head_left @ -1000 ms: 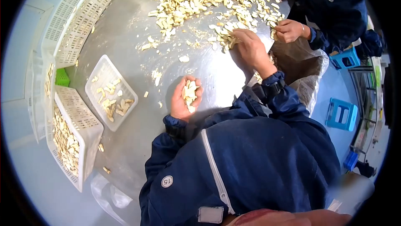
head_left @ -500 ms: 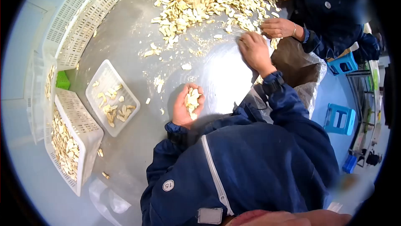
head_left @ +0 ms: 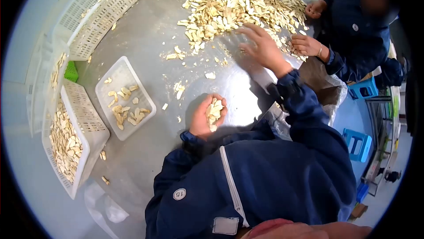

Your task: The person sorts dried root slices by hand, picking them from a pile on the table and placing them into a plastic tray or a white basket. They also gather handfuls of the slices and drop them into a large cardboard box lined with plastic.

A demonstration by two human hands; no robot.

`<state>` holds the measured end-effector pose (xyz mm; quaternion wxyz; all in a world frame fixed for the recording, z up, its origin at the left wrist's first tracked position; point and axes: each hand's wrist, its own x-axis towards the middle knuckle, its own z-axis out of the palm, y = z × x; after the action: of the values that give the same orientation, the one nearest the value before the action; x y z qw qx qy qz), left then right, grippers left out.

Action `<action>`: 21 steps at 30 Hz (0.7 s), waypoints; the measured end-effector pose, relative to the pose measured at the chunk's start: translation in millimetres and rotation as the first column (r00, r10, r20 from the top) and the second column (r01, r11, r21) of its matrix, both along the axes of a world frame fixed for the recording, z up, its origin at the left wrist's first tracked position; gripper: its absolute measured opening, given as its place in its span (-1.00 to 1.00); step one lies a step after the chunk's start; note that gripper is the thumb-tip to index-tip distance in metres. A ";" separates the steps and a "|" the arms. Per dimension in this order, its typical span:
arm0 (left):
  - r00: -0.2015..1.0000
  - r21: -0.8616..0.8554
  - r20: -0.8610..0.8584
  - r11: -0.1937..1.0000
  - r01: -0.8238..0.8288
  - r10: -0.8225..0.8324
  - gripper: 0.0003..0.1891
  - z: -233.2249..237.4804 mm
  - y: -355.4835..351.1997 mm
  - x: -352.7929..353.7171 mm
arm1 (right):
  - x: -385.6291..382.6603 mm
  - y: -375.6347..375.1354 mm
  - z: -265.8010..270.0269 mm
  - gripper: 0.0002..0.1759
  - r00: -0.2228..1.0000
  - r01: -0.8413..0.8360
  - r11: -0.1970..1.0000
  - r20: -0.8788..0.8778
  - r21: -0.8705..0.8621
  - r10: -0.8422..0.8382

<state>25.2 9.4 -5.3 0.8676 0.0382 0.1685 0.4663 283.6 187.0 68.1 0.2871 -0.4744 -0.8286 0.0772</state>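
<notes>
My left hand (head_left: 205, 117) is cupped palm up over the steel table (head_left: 150, 31) and holds a handful of pale dried slices (head_left: 214, 111). With fingers spread, my right hand (head_left: 260, 47) reaches forward and rests at the near edge of the big pile of slices (head_left: 234, 7). It grips nothing that I can see. Both my sleeves are dark blue.
A small white tray (head_left: 126, 97) with a few slices lies left of my left hand. White perforated baskets (head_left: 73, 137) holding slices stand at the table's left edge. Another person in blue (head_left: 357, 36) has both hands at the pile's right side. A plastic bag (head_left: 327, 89) hangs at the right.
My right hand has moved forward and left from the bare table up to the pile's edge, its fingers spreading. My left hand has kept its handful nearly still.
</notes>
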 end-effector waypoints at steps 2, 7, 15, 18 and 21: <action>1.000 0.001 -0.004 1.000 -0.007 0.007 -0.69 2.0 -0.5 -0.2 | -39.1 33.1 -10.2 -0.40 0.984 -0.090 0.995 0.160 0.048 0.081; 0.998 0.059 -0.058 0.998 -0.011 0.015 -0.70 3.0 0.1 0.7 | -101.6 65.8 -13.3 -0.35 0.921 0.045 0.999 0.388 0.002 -0.043; 0.999 0.030 -0.046 1.000 0.000 0.002 -0.68 4.1 0.0 1.0 | -32.5 26.8 -2.0 -0.60 0.965 -0.222 0.960 0.102 -0.169 0.241; 0.999 0.042 -0.044 0.999 0.008 -0.006 -0.68 5.0 0.6 2.1 | 8.3 57.7 -6.5 -0.73 0.978 0.133 0.987 0.173 -0.092 -0.115; 0.998 0.051 -0.061 0.999 -0.001 0.004 -0.68 8.1 1.1 1.5 | 38.2 96.4 -32.2 -0.74 0.946 0.199 0.974 0.239 0.111 -0.221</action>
<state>26.8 10.5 2.8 0.8602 0.0744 0.1833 0.4700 321.8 283.4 35.9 0.2071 -0.5533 -0.8053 -0.0494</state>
